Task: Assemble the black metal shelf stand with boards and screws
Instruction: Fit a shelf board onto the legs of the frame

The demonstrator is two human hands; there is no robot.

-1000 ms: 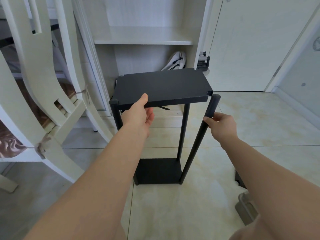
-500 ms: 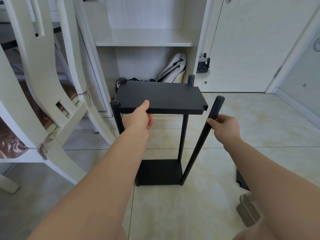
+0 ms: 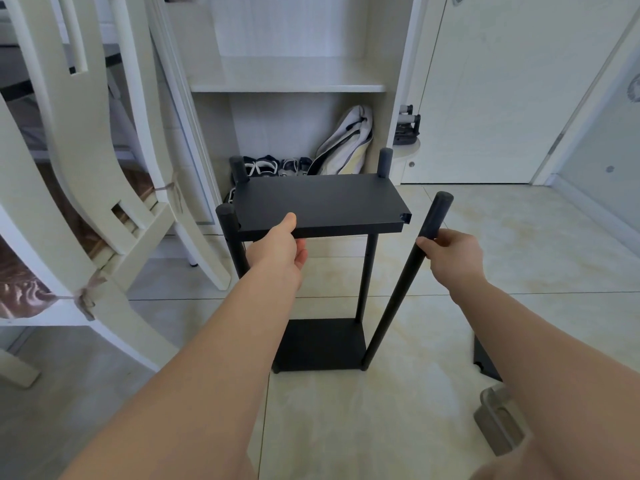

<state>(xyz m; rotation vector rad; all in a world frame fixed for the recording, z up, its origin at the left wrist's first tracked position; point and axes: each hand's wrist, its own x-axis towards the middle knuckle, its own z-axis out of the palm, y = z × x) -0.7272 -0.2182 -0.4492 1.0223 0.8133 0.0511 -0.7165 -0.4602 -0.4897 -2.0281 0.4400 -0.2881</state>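
A black shelf stand stands on the tiled floor, with a bottom board [image 3: 320,344] and four black poles. My left hand [image 3: 280,249] grips the near edge of the upper black board [image 3: 322,202], thumb on top. That board sits between three poles, whose tops stick up above it. Its near right corner notch is free. My right hand [image 3: 450,252] holds the near right pole [image 3: 403,282], which leans outward to the right, away from that corner.
White chairs [image 3: 86,168] stand close on the left. An open white cupboard [image 3: 287,84] with shoes and a bag lies behind the stand. A white door [image 3: 502,81] is at the right. A black part [image 3: 483,358] and a grey object [image 3: 498,420] lie on the floor at lower right.
The upper board has slid down the poles, so the pole tops now show above it. The near right pole has tilted further to the right, away from the board's corner.
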